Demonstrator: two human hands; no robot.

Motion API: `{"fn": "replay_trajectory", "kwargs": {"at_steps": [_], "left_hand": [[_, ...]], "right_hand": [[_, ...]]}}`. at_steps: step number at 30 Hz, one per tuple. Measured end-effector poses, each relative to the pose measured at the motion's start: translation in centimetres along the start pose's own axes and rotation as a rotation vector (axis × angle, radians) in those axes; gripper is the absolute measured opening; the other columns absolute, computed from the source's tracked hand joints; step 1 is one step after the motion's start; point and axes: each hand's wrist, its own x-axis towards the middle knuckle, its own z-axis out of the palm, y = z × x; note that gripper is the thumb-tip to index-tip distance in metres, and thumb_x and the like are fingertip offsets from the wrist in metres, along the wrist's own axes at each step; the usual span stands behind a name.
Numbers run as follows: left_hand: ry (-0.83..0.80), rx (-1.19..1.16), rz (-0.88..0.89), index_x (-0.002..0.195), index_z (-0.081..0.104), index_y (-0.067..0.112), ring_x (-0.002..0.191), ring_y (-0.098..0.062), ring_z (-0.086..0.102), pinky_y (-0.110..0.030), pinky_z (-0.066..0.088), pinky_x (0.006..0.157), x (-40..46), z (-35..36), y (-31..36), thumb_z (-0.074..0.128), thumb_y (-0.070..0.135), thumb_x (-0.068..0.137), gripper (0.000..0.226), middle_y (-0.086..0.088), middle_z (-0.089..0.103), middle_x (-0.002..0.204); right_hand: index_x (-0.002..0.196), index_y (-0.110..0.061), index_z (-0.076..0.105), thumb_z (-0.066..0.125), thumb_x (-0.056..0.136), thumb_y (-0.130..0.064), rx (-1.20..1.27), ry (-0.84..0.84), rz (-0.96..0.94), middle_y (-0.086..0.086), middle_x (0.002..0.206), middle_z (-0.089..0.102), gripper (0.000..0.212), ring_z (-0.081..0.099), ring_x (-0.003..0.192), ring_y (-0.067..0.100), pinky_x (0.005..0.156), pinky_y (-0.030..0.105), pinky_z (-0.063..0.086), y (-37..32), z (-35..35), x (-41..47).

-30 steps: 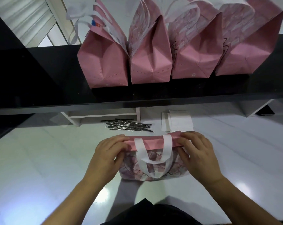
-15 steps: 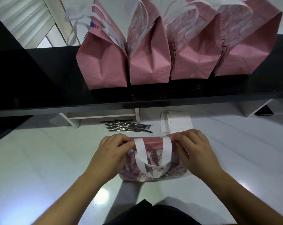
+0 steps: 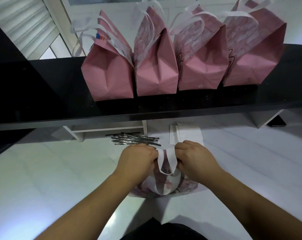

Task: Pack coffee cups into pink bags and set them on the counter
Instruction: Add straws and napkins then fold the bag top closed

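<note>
Pink bag point(image 3: 165, 186), patterned, white handles: lies on the white table point(image 3: 60, 179) near the person, mostly covered by both hands. Left hand point(image 3: 136, 161) and right hand point(image 3: 195, 161): each grip curled, pinching the bag's top edge beside the near handle point(image 3: 165, 161), which loops between them. Four pink bags point(image 3: 155, 66): upright in a row, touching side by side, on the raised black shelf point(image 3: 198, 104). Wrapped straws point(image 3: 134, 140): bundled just beyond the left hand. White napkins point(image 3: 188, 132): beside the straws.
</note>
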Motion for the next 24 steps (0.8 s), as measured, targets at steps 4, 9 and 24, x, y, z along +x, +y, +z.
{"fn": "replay_trajectory", "kwargs": {"at_steps": [4,9,24], "left_hand": [[0.050,-0.036,0.019,0.069,0.076,0.026,0.058,-0.019,0.063,-0.023,0.042,0.053,-1.0,0.3,-1.0,0.079,0.023,0.061,0.009,0.010,0.067,0.063],[0.096,-0.115,0.009,0.082,0.082,0.028,0.067,-0.020,0.069,-0.034,0.054,0.070,-2.7,-0.1,-4.1,0.083,0.024,0.073,0.009,0.012,0.074,0.073],[0.071,-0.283,-0.097,0.125,0.073,0.048,0.092,-0.021,0.072,-0.030,0.055,0.076,-5.0,-0.6,-7.6,0.072,0.019,0.097,0.040,0.011,0.080,0.103]], "right_hand": [[0.097,-0.021,0.080,0.072,0.087,-0.018,0.087,0.013,0.059,-0.005,0.087,0.072,0.013,0.063,0.078,0.018,0.065,0.034,0.055,1.6,-0.7,-1.4],[0.101,-0.024,0.080,0.076,0.092,-0.030,0.198,0.009,0.124,-0.011,0.086,0.070,0.012,0.059,0.074,0.008,0.065,0.022,0.051,3.4,-1.6,-2.6],[0.137,-0.030,0.054,0.079,0.078,-0.044,-0.136,-0.088,0.054,-0.006,0.121,0.063,0.066,0.057,0.109,0.021,0.093,0.039,0.052,-1.2,-2.0,-2.2]]}}
